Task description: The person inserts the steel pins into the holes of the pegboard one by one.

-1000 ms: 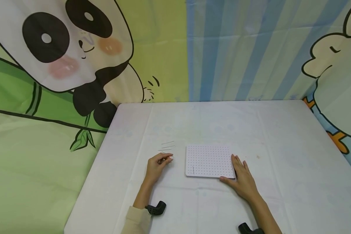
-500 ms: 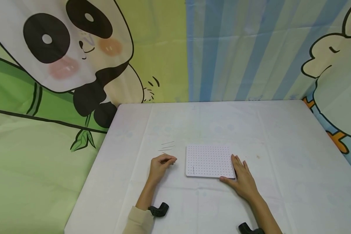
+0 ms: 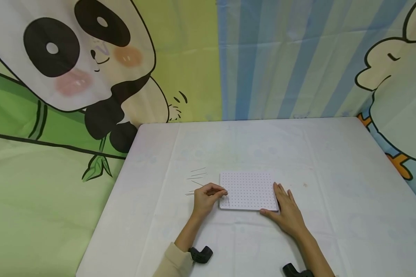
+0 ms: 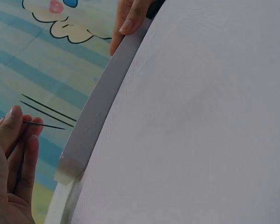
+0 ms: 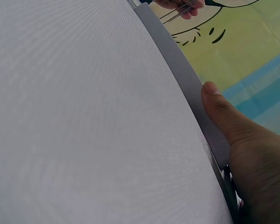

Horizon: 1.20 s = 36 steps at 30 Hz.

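Observation:
A white board with rows of small holes lies on the table. My left hand is over its left edge, thumb and fingertips pinching a thin dark needle. In the left wrist view two more needles stand up from the board close to the held one. My right hand rests against the board's right side, its fingers along that edge and the thumb at the front corner. The held needle's lower tip appears apart from the board top.
Several loose needles lie on the white tabletop left of the board. Each wrist wears a black camera mount. A cartoon-printed curtain hangs behind the table.
My left hand has moved right from beside the loose needles to the board's left edge, carrying the needle. More needles on the table are uncovered. My right hand has stayed in place.

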Motion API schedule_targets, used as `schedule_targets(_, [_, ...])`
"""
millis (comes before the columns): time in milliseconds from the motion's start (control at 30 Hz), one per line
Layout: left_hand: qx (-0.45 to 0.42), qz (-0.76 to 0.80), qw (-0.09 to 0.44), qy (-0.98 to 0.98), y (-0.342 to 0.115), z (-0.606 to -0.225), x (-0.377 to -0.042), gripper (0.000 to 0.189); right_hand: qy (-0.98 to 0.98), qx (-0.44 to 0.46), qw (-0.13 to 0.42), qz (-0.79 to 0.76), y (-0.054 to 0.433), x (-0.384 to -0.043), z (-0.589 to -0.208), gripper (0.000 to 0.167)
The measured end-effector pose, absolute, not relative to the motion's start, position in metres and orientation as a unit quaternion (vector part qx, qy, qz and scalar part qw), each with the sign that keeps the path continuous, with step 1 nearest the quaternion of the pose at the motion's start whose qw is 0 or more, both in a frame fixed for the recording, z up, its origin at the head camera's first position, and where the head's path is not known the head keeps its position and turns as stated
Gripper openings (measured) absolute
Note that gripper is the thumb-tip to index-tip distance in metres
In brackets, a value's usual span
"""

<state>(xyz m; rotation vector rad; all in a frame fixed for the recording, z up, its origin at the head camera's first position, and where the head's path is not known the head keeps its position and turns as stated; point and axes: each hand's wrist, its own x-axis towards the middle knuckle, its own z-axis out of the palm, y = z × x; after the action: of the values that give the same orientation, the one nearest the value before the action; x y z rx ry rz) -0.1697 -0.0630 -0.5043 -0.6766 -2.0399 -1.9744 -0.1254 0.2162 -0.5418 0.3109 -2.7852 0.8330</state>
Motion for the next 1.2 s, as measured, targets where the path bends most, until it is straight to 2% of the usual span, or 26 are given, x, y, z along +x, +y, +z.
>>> schedule_targets(467, [-0.277,-0.591,0.144,-0.744,-0.055,-0.499,-0.166,0.008,-0.947,0.105,0.11,0.282,0.216,-0.126,-0.541,0.106])
schedule_targets(733, [-0.317,-0.533,0.152,-0.77,-0.058,-0.529,-0.179,0.008,-0.948,0.103,0.105,0.281,0.217,-0.126,-0.542,0.106])
schedule_targets(1067, [-0.338,-0.509,0.162,-0.775,-0.06,-0.535,-0.184,0.013,-0.947,0.109,0.111,0.283,0.218,-0.128,-0.543,0.106])
schedule_targets(1200, [-0.328,-0.509,0.168,-0.778,-0.06,-0.537,-0.183,0.007,-0.947,0.108,0.11,0.283,0.218,-0.127,-0.543,0.106])
